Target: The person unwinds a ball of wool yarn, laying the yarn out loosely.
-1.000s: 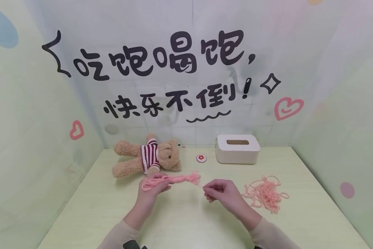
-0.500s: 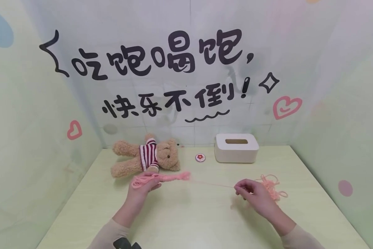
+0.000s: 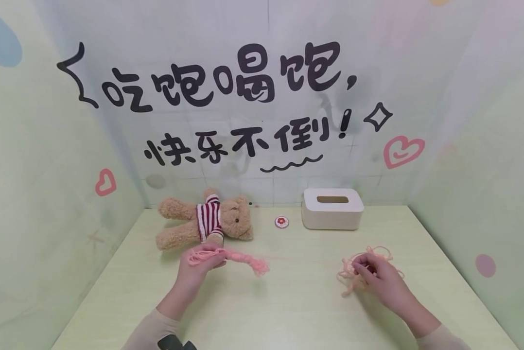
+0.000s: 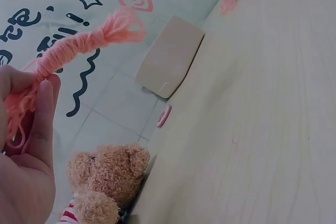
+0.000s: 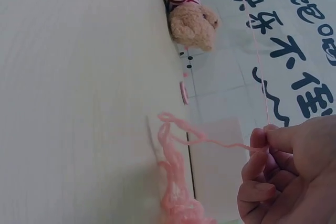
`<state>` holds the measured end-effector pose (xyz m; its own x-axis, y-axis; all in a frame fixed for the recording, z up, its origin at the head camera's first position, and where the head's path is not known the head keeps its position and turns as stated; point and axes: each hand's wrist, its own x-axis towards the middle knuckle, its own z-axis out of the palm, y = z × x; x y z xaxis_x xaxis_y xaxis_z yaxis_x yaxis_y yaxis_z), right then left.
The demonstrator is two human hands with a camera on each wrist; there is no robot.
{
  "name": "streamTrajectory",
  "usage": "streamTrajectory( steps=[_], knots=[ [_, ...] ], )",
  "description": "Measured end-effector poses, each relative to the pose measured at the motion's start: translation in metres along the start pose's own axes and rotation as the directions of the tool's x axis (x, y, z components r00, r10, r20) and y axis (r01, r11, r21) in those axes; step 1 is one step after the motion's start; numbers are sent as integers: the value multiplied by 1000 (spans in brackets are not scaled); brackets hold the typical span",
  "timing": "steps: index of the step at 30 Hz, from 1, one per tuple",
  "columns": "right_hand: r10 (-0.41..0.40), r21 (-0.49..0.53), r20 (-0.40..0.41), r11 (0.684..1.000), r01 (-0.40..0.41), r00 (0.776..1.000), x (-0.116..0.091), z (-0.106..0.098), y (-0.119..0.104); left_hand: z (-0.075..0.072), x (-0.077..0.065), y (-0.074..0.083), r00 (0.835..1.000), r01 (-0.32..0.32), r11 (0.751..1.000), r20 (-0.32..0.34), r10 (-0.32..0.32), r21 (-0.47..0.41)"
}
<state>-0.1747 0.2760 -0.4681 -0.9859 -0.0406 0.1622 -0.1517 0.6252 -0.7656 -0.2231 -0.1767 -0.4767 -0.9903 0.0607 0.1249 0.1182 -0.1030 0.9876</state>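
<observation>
My left hand (image 3: 196, 267) grips a bundle of pink yarn (image 3: 240, 256), thumb on top and fingers beneath. Its wrapped section and looped end stick out to the right, drooping slightly in the head view; loose loops lie over the palm. My right hand (image 3: 382, 279) pinches a thin yarn strand (image 5: 255, 40) between thumb and fingertips, and the strand runs across to the bundle. From the same fingertips, yarn also leads down to a tangled pink heap (image 5: 181, 208). In the head view the right hand partly covers that heap.
Behind my left hand a teddy bear (image 3: 209, 221) in a striped shirt lies on its side. A small round flower badge (image 3: 281, 222) and a white tissue box (image 3: 333, 214) stand toward the back of the pale table (image 3: 279, 311). A printed backdrop encloses the table.
My right hand has moved right along the strand, from near the bundle's end to over the yarn heap. The left hand shifted slightly left, and the bundle's looped end now droops.
</observation>
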Motion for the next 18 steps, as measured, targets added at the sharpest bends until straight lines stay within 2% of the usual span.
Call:
streamTrajectory(
  steps=[3,4,7,10,11,14,18],
  knots=[
    [15,-57,-76,998,-19,997,-1,-8,1,-1,0,0,1000,2,1000,-29,-2,-21],
    [40,-64,-88,997,-46,995,-1,-11,2,-3,1,0,1000,-18,999,4,18,-38],
    [106,-83,-118,990,-116,987,-2,-23,7,-11,3,2,998,-63,993,-13,62,-100],
    [163,-95,-113,980,-174,980,-6,-36,20,-21,6,4,995,-100,987,-33,97,-126],
    [178,-102,-112,977,-189,978,-7,-39,26,-25,6,4,992,-97,987,-91,86,-125],
    [217,-136,-102,964,-230,971,-9,-48,45,-34,8,6,987,-96,988,-141,78,-124],
    [235,-186,-78,951,-245,969,-11,-53,58,-40,10,5,986,-105,982,-144,83,-155]
  ],
)
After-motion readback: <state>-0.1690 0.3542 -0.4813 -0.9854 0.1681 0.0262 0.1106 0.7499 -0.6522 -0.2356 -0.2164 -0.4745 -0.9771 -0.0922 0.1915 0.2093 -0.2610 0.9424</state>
